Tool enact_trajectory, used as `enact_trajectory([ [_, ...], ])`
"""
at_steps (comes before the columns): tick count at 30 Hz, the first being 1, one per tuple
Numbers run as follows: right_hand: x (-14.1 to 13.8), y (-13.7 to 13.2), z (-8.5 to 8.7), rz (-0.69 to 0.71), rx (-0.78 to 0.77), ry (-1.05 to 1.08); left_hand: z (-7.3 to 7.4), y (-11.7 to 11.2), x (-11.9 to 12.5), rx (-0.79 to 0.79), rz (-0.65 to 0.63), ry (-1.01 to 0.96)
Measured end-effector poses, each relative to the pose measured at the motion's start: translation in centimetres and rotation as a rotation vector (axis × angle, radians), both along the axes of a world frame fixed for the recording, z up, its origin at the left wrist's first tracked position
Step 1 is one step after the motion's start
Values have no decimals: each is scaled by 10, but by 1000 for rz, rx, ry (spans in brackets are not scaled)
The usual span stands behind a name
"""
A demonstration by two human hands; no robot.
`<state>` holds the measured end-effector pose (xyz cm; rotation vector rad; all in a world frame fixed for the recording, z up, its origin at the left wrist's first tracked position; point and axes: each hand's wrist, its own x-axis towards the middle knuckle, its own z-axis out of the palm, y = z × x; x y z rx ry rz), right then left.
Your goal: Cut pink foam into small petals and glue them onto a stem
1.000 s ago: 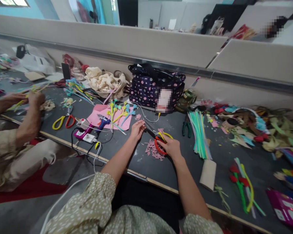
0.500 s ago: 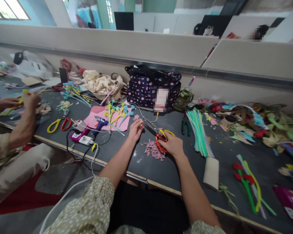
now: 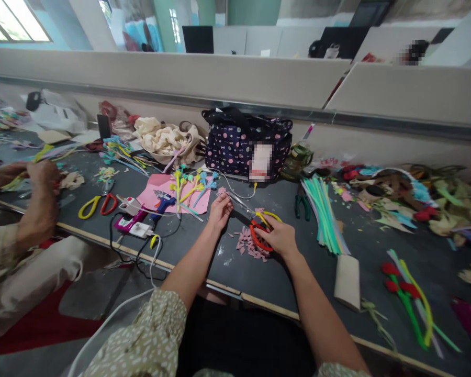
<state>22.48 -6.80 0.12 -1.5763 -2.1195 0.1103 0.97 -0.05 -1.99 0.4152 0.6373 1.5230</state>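
Note:
My right hand [image 3: 280, 238] grips a pair of scissors [image 3: 260, 235] by the red and yellow handles, with the blades pointing away to the left. Close to the blade tips, my left hand [image 3: 221, 210] is closed in a pinch; whatever lies between its fingers is too small to make out. A pile of small pink cut pieces [image 3: 248, 245] lies on the dark table below the scissors, partly hidden by the red handle. Just beyond my left fingertips is a small pink bit [image 3: 222, 191].
A pink sheet [image 3: 149, 193] with yellow and blue pipe-cleaner flowers, a blue glue gun [image 3: 164, 202], a power strip [image 3: 131, 224] and second scissors [image 3: 109, 203] lie left. Ahead stands a dark patterned bag [image 3: 227, 149]. Pipe cleaners [image 3: 324, 214] lie right. A co-worker's hands [image 3: 43, 173] work far left.
The view has shifted slightly, and the scene sits a little lower. My hands and the scissors keep nearly the same places over the table. The co-worker's hands have moved slightly.

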Motion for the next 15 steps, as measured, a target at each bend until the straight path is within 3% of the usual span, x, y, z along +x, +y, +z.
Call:
enact_trajectory([
  [15, 5, 2, -7, 28, 57, -46, 4, 0, 2, 30, -13, 54],
])
